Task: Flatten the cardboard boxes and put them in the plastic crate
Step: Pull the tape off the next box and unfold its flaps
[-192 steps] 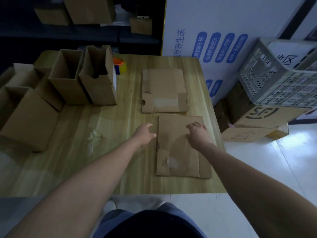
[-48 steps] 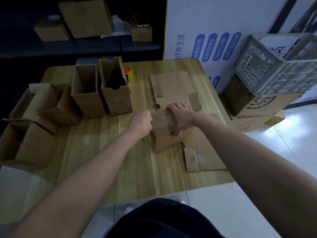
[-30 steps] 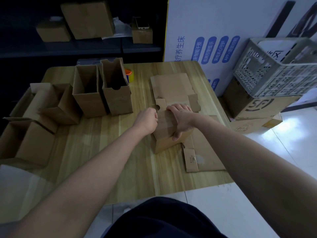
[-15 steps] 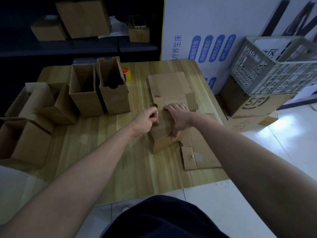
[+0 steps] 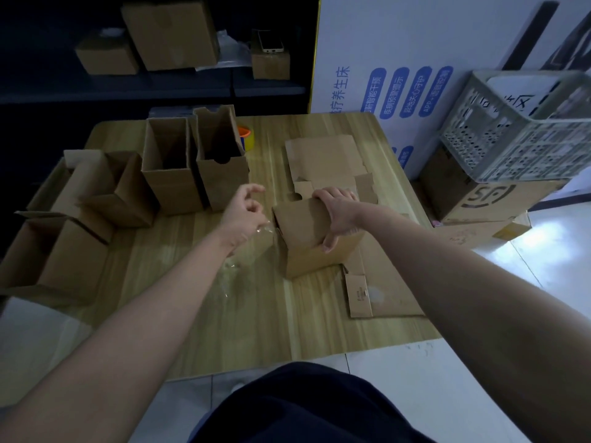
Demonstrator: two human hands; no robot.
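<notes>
Gripping unflattened box [image 5: 307, 247] with right hand [image 5: 340, 215], sat partly atop sheet [image 5: 387, 282] near table's [image 5: 256, 330] right edge; left hand [image 5: 244, 214] curled by tape [image 5: 232, 276], grasp unclear; had bare wood in front.

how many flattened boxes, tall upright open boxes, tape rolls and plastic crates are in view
flattened boxes: 2
tall upright open boxes: 2
tape rolls: 1
plastic crates: 1
total: 6

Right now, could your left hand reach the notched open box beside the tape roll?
Probably yes: the left hand hovers just in front of the notched box, nothing between them, though it seems to hold clear tape.
</notes>
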